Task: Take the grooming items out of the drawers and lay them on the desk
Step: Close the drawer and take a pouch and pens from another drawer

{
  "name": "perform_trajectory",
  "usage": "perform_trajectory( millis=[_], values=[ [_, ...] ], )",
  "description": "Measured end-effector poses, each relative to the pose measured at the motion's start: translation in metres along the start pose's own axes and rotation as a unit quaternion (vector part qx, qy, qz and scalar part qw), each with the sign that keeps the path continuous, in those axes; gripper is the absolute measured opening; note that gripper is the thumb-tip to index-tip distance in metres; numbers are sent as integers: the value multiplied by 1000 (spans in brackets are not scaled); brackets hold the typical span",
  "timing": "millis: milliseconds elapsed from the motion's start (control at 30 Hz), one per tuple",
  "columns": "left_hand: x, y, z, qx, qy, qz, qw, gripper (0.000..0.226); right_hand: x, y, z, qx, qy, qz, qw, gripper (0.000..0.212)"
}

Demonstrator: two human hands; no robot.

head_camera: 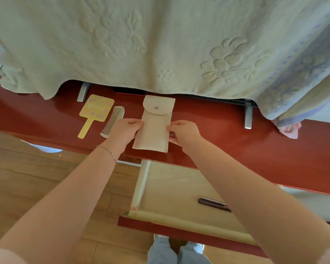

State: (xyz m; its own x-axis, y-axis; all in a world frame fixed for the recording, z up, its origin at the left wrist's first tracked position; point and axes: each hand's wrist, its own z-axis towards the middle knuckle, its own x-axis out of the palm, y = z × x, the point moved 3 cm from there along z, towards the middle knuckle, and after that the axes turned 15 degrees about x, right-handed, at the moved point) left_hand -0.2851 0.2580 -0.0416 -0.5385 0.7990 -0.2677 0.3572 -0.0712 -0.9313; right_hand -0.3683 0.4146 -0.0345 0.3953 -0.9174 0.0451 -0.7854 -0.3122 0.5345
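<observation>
A beige fabric pouch point(154, 128) with a snap flap lies on the red desk point(227, 138). My left hand point(124, 131) pinches its left edge and my right hand point(183, 132) pinches its right edge. To the left lie a yellow hand mirror point(94, 111) with purple dots and a pale comb point(113, 121), side by side on the desk. Below the desk edge a drawer point(171, 189) stands pulled out, and a dark slim item point(213, 203) lies inside, partly hidden by my right arm.
A large pale green embossed cloth point(160, 44) covers something standing on the desk's back, with two metal feet point(83, 91) showing below it. A pink cloth bit point(289, 129) lies at the right. Wooden floor point(27, 178) spreads to the left.
</observation>
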Motion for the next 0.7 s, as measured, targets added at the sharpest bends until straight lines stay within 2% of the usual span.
perform_trajectory(
  millis=[300,467,567,633,700],
  values=[
    [0,14,7,75,-27,170,982,24,14,-10,38,18,-71,-97,993,17],
    [1,15,5,92,-44,207,973,28,5,-7,30,-60,-122,-252,958,16],
    [3,11,-5,107,-77,223,966,33,-15,-9,13,-95,-105,-255,957,13],
    [10,3,-20,149,-105,228,956,35,-41,-14,-4,-104,-88,-238,962,12],
    [25,-7,-42,224,-117,239,937,34,-76,-21,-24,-120,-90,-233,961,10]
  ],
)
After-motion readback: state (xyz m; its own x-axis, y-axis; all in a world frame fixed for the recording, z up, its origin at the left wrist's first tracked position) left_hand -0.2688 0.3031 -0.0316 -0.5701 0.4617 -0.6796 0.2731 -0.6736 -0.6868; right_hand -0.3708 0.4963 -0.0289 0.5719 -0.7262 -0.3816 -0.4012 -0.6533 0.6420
